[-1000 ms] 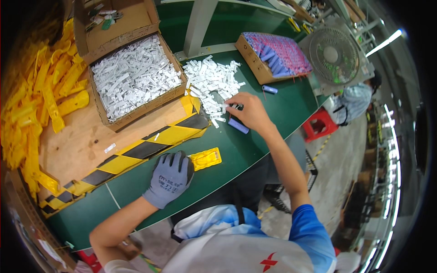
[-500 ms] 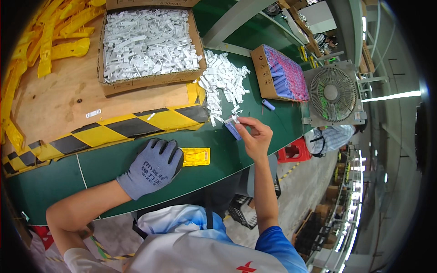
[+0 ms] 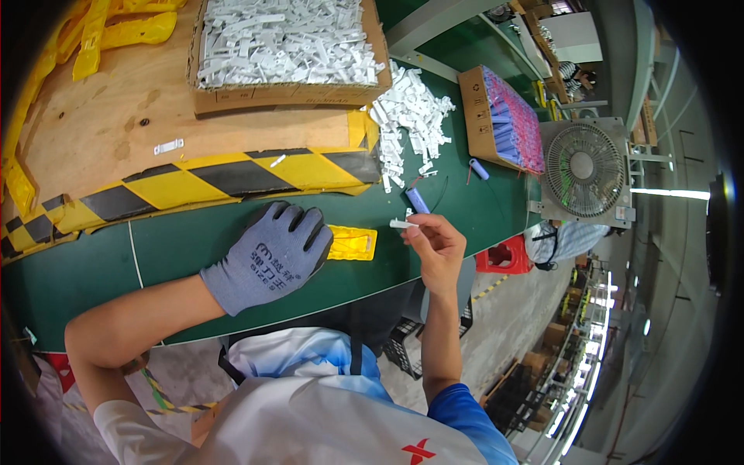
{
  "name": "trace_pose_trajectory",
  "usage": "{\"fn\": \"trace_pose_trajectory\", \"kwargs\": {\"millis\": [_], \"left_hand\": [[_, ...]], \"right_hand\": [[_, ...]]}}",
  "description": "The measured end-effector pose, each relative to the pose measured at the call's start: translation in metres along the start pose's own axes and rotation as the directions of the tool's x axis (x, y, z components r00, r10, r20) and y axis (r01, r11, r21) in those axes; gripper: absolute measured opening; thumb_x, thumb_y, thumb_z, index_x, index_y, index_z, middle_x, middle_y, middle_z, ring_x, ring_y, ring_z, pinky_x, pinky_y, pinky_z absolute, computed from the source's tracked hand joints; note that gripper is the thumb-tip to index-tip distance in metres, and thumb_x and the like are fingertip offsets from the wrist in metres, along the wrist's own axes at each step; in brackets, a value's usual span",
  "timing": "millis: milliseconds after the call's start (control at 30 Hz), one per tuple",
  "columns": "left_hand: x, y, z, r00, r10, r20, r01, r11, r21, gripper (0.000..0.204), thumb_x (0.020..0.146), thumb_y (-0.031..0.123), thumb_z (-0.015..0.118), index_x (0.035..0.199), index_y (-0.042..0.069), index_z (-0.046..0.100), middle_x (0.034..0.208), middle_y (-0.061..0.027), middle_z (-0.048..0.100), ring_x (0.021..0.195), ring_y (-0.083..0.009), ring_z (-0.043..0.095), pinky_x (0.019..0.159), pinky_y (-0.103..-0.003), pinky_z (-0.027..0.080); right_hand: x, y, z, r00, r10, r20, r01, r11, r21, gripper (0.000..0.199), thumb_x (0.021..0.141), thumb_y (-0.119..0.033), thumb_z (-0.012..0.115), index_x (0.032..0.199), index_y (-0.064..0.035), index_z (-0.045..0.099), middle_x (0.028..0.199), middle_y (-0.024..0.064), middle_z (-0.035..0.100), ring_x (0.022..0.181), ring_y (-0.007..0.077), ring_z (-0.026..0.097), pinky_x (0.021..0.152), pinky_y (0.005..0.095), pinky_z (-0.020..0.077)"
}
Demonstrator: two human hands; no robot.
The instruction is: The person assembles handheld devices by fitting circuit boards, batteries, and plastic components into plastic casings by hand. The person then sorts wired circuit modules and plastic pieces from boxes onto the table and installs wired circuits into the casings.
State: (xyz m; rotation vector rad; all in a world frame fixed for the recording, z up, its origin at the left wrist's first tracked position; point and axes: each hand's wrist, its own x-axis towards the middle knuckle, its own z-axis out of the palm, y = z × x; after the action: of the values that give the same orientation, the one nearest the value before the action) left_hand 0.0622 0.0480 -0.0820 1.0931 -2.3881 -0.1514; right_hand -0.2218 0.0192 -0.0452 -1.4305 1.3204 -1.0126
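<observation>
**Inspector:** Hands first. Left hand point(image 3: 267, 256), in a grey knit glove, lies flat with fingers spread, its fingertips pinning the yellow rectangular plastic housing point(image 3: 353, 242) to the green table top point(image 3: 155, 248).

**Clerk:** And the bare one?

**Inspector:** Right hand point(image 3: 438, 244) pinches a small white plastic clip point(image 3: 402, 224) between thumb and fingertips, raised just beside the housing. A blue cylindrical cell point(image 3: 418, 200) lies near it.

**Clerk:** Step in hand?

**Inspector:** Fitting, by my judgement. The clip looks undamaged, though it is small. Next it needs aligning over the housing.
</observation>
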Motion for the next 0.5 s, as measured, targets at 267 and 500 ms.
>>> {"fn": "trace_pose_trajectory", "kwargs": {"millis": [267, 500], "left_hand": [[-0.001, 0.0, 0.002, 0.999, 0.026, -0.044, -0.026, 1.0, 0.002, 0.026, 0.087, 0.026, 0.062, 0.102, 0.004, 0.061, 0.104, -0.0147, 0.058, 0.09, -0.0278, 0.058, 0.086, -0.044, 0.046], [-0.003, -0.001, 0.003, 0.999, 0.011, 0.048, -0.01, 1.0, -0.03, 0.031, 0.083, 0.025, 0.068, 0.104, 0.003, 0.061, 0.11, -0.0174, 0.059, 0.096, -0.0314, 0.059, 0.088, -0.046, 0.049]], "right_hand": [[0.002, -0.007, -0.003, 0.955, 0.006, 0.295, 0.057, 0.978, -0.203, 0.013, 0.086, -0.001, 0.075, 0.098, 0.003, 0.074, 0.092, 0.0099, 0.074, 0.078, 0.0123, 0.067, 0.072, 0.0253, 0.0524], [0.009, -0.011, 0.008, 0.943, 0.022, 0.332, 0.105, 0.927, -0.359, 0.009, 0.084, -0.003, 0.077, 0.092, 0.0008, 0.076, 0.093, 0.0093, 0.075, 0.078, 0.0132, 0.067, 0.074, 0.0255, 0.0527]]}}
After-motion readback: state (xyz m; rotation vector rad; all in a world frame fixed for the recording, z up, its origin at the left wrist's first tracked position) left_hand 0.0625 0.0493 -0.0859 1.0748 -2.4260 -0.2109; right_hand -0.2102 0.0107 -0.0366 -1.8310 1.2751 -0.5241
